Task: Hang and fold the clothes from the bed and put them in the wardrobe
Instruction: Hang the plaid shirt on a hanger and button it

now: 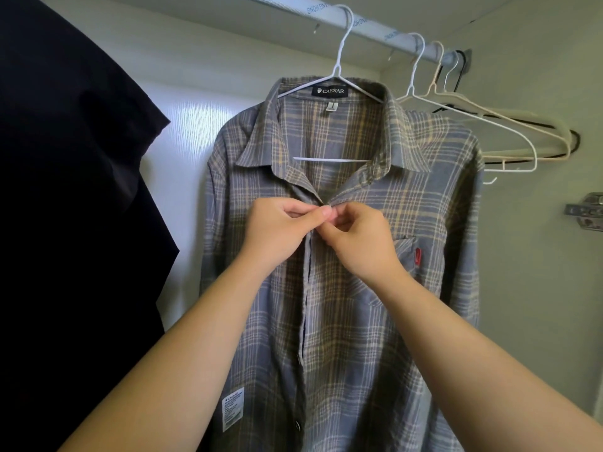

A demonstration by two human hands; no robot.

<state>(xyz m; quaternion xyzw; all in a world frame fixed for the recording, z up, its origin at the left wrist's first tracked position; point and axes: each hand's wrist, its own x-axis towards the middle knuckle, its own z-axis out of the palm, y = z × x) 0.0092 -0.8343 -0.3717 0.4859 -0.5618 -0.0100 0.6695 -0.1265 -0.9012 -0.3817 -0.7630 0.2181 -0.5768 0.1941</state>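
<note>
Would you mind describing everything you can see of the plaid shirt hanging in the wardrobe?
The shirt is grey-blue with cream and yellow plaid, of soft woven cloth. It hangs facing the camera on a white hanger hooked over the rail. The collar lies open, showing a black neck label. It has a chest pocket with a red tab, a white hem label and dark buttons. The left hand and right hand pinch the placket below the collar.
</note>
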